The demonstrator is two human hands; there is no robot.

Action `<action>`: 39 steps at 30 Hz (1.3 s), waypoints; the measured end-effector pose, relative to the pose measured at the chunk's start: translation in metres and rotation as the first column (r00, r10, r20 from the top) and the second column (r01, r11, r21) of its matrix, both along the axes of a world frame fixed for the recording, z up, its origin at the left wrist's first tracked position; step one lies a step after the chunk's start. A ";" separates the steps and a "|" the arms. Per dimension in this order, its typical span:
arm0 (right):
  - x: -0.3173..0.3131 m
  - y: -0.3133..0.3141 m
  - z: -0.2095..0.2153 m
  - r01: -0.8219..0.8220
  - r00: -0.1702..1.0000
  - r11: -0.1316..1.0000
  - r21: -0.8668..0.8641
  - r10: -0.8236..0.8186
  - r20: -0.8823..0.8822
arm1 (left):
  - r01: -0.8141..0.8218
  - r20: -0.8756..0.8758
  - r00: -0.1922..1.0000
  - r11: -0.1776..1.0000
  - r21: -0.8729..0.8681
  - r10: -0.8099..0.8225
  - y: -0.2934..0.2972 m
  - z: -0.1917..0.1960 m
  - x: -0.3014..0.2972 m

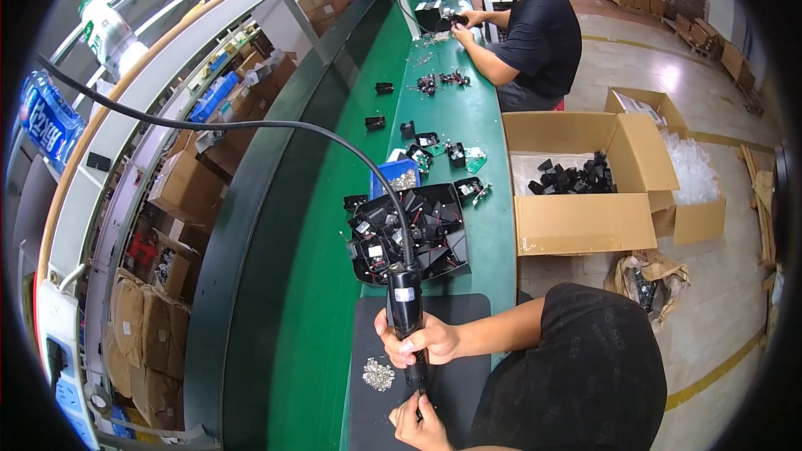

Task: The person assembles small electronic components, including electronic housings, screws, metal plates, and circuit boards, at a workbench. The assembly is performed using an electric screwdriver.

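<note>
My right hand (pixel 430 339) is wrapped around a black corded electric screwdriver (pixel 405 301), held upright with its tip down. Just below the tip, my left hand (pixel 419 424) pinches something small that its fingers hide. Both hands are over a dark mat (pixel 464 317) on the green bench. Beside them on the mat lies a little heap of small silvery metal parts (pixel 378 374). Past the screwdriver stands a black bin (pixel 451 255) piled with black plastic housings (pixel 426 225). Behind it sits a blue tray (pixel 384 174) holding more small metal pieces.
The screwdriver's cable (pixel 276 124) arcs across from the upper left. Loose housings and green circuit boards (pixel 475 160) lie farther along the bench. An open cardboard box (pixel 585 221) with black parts stands at the right. A co-worker (pixel 539 38) handles a black part at the far end.
</note>
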State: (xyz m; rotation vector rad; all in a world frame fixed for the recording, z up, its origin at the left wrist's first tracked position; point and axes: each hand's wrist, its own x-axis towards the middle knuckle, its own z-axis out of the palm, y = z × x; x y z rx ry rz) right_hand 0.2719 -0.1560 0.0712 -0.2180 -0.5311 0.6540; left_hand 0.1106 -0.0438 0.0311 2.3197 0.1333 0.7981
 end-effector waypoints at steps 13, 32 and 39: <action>0.002 -0.002 0.000 -0.041 0.998 0.999 0.027 0.042 -0.036 | 0.044 -0.043 0.998 0.999 -0.028 -0.046 0.003 0.002 -0.005; -0.002 -0.001 -0.003 -0.051 0.998 0.998 0.042 0.053 -0.044 | 0.252 -0.081 0.968 0.942 0.222 -0.239 0.016 0.004 -0.012; -0.002 -0.001 -0.004 -0.048 0.998 0.998 0.035 0.049 -0.040 | 0.233 -0.061 0.973 0.948 0.219 -0.225 0.009 0.008 -0.010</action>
